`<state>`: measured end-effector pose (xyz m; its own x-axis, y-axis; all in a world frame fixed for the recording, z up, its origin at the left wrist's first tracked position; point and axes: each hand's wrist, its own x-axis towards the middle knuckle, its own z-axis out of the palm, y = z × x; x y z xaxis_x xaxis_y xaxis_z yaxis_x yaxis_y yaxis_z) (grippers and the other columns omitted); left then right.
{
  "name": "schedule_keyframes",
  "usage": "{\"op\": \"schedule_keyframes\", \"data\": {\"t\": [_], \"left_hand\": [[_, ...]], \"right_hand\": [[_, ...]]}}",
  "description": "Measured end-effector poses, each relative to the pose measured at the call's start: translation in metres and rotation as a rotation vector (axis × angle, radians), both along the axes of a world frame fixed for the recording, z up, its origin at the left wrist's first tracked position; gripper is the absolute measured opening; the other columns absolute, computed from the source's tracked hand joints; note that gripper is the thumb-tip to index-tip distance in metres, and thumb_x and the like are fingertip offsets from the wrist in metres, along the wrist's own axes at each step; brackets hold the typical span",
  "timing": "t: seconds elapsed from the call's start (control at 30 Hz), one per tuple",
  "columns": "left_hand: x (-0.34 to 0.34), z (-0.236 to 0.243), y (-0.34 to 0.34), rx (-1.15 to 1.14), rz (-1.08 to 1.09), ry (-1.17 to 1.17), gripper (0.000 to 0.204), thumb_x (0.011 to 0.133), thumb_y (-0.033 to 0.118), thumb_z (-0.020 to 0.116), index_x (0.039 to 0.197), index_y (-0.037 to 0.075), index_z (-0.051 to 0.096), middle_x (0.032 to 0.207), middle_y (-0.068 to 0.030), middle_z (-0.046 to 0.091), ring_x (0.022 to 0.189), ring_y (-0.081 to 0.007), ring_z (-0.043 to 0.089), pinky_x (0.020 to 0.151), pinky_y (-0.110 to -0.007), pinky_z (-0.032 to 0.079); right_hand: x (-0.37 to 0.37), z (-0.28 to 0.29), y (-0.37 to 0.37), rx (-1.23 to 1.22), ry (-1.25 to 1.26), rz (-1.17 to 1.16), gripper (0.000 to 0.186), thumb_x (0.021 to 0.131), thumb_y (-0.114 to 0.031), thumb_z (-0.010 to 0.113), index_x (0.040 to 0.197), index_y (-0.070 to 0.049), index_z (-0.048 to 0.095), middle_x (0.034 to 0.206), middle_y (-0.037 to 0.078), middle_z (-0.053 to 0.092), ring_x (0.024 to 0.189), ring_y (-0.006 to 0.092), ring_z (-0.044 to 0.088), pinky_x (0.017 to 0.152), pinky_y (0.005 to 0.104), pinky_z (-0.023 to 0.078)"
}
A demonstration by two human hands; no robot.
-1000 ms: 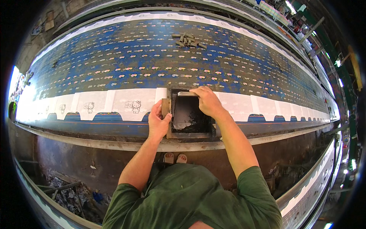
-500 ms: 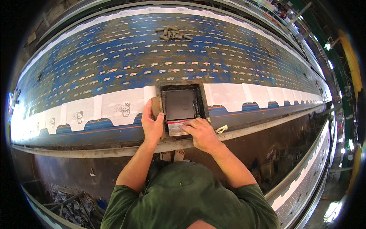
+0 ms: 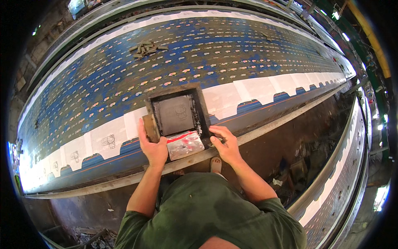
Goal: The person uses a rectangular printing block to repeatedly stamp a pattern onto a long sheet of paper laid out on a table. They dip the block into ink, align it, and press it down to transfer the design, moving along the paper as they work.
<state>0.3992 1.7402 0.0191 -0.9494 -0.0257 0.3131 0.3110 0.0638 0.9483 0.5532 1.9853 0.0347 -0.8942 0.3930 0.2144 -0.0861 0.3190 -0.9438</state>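
- Nearest, the scraper [image 3: 185,147] with the red stripe, lying at the frame's near end, out of either hand's grasp.
- Left hand [image 3: 154,151]: fingers and thumb around the wooden block [image 3: 150,128]. Right hand [image 3: 226,145]: fingers and thumb parted at the frame's right edge; can't tell whether they grip.
- The frame [image 3: 202,106] itself, skewed over the near row on the long surface [image 3: 124,70]; lifted or resting, can't tell.
- Leftward, white pieces [image 3: 100,141] carry outlined figures: apparently done. Rightward, white pieces [image 3: 248,91] look bare: seemingly left to print.
- Farther, a pile of short sticks [image 3: 146,50].
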Motion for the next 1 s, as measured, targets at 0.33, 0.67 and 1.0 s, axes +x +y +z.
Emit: {"op": "schedule_keyframes", "data": {"t": [0.33, 0.67, 1.0], "left_hand": [[0.04, -0.026, 0.18, 0.044, -0.015, -0.073, 0.101, 0.078, -0.013, 0.071, 0.173, -0.003, 0.04, 0.166, -0.0236, 0.056, 0.153, -0.0311, 0.056, 0.128, -0.038, 0.042], [0.051, -0.015, 0.205, 0.132, -0.033, -0.17, 0.098, 0.079, -0.014, 0.07, 0.173, -0.004, 0.041, 0.159, -0.0207, 0.064, 0.145, -0.0238, 0.062, 0.12, -0.035, 0.048], [0.047, -0.022, 0.195, 0.004, -0.038, -0.118, 0.091, 0.083, -0.007, 0.077, 0.169, -0.004, 0.047, 0.166, -0.0199, 0.059, 0.152, -0.0293, 0.057, 0.129, -0.043, 0.042]], "right_hand": [[0.051, -0.008, 0.175, 0.094, 0.045, 0.021, 0.035, 0.102, -0.013, 0.08, 0.136, -0.004, 0.079, 0.142, 0.016, 0.076, 0.139, 0.0337, 0.066, 0.123, 0.0465, 0.045], [0.045, 0.022, 0.194, 0.616, 0.228, 0.284, 0.037, 0.091, -0.01, 0.086, 0.127, -0.006, 0.079, 0.138, 0.016, 0.074, 0.134, 0.0385, 0.068, 0.114, 0.0519, 0.052], [-0.013, 0.048, 0.175, 1.05, 0.091, 0.65, 0.025, 0.091, -0.012, 0.072, 0.115, -0.008, 0.076, 0.118, 0.013, 0.076, 0.118, 0.033, 0.072, 0.1, 0.0499, 0.056]]}}
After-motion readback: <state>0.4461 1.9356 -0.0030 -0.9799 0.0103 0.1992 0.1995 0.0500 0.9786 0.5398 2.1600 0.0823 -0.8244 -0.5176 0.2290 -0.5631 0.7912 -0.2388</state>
